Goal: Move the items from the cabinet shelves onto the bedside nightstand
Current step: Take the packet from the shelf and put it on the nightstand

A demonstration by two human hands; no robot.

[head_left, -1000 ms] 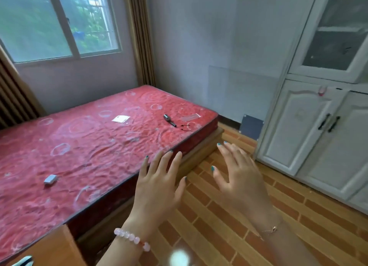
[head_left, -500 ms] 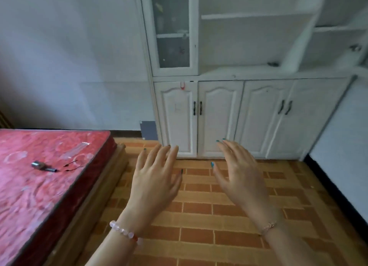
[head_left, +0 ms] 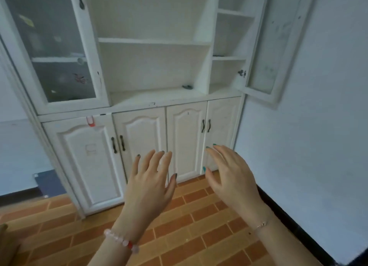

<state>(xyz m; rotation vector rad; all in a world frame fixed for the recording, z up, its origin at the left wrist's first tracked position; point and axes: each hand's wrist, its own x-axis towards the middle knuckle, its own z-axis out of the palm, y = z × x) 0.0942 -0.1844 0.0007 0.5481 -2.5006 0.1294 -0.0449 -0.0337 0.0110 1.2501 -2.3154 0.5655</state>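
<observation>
Facing the white cabinet [head_left: 151, 70], with both hands raised before the lower doors [head_left: 139, 146] and well short of the open shelves. One small dark item [head_left: 187, 86] on the bottom open shelf [head_left: 159, 95], at its right rear corner just beside the upright divider; lying flat, long axis roughly left to right, too small to identify. Up and ahead of both hands, slightly right of centre, so roughly between the two in line but closer to the right hand [head_left: 231, 178] in sideways reach. Another thin dark thing [head_left: 218, 55] perhaps on the middle shelf of the narrow right compartment behind the open glass door [head_left: 264, 46]; cannot be told for sure. More unclear shapes behind the shut glass door [head_left: 53, 46] on the left. Left hand [head_left: 153, 184] palm down, fingers spread wide, holding nothing and touching nothing. Right hand likewise an open grip, fingers loosely fanned and a little curled, empty, thumb toward the left hand. Nightstand not in view. Judged as the approach stage, nothing yet picked up; probably a forward and upward reach with the right hand toward the dark item, pinching across its short side.
</observation>
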